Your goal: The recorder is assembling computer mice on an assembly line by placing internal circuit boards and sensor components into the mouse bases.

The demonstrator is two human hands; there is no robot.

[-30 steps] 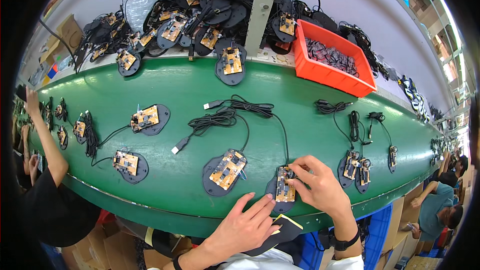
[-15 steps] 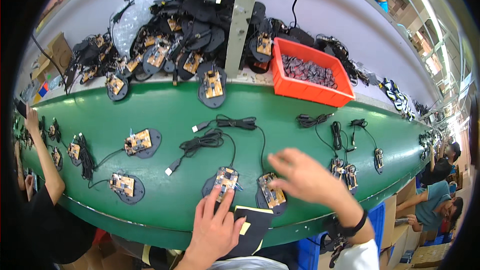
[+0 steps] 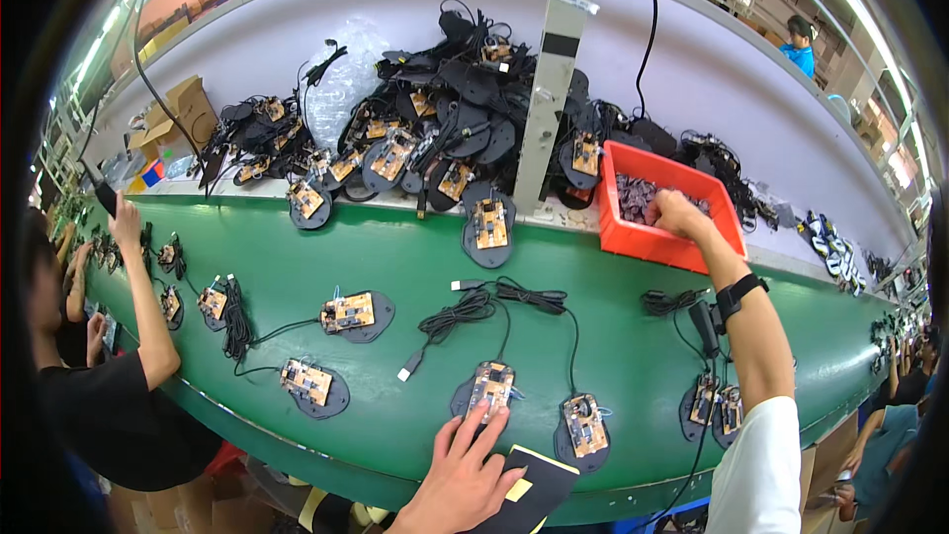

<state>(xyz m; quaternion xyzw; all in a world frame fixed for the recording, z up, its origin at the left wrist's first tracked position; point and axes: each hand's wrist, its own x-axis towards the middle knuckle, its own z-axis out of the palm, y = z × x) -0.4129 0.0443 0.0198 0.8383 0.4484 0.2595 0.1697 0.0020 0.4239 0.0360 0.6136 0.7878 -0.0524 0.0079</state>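
My left hand (image 3: pixel 465 480) has its fingers stretched out, the tips resting on a tan circuit board (image 3: pixel 491 386) on a black mouse base. Under that hand's thumb side is a black sheet (image 3: pixel 546 485) with yellow pieces on it. Just right of it lies another mouse base with a circuit board (image 3: pixel 585 425), its cable running up to a bundle with a USB plug. My right hand (image 3: pixel 677 213) reaches into a red bin (image 3: pixel 657 245) of small dark parts (image 3: pixel 633 196). Its fingers look curled together, and their tips are hidden among the parts.
More mouse bases with boards (image 3: pixel 314 386) and cables lie along the green bench (image 3: pixel 415 247). A heap of mouse bases and cables (image 3: pixel 445 129) fills the shelf behind, beside a metal post (image 3: pixel 552 79). At the left a co-worker's arm (image 3: pixel 148 316) holds a dark tool.
My right hand has moved from over the right-hand board, away and to the right, into the red bin. My left hand stays on its board. The whole view has shifted.
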